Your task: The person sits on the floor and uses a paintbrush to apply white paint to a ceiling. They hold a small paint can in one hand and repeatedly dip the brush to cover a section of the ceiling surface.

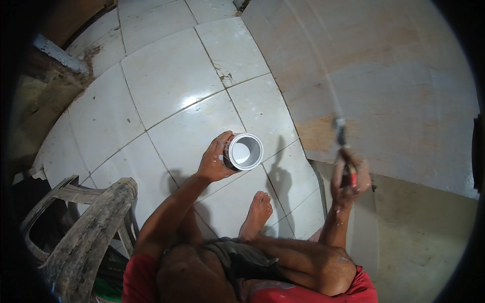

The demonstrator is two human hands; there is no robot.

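Observation:
My left hand [215, 159] is wrapped round the side of a paint can [244, 151] with its lid off. White paint shows at the bottom, and the inner wall is coated grey-white. In my right hand [350, 174] is a paintbrush [341, 134] with a red handle end, its bristles against a large wooden panel [394, 101] on the right. Thin whitish paint covers most of the panel, while a patch of bare brown wood shows just left of the brush. Motion blurs the brush tip slightly. Paint specks dot my right hand and forearm.
White floor tiles [166, 86] with dark joints and scattered dirt spread ahead and left. A worn, grimy plastic chair [81, 232] stands close at my left. Below the panel is a pale wall section [419, 237]. My bare foot [257, 214] rests near the can.

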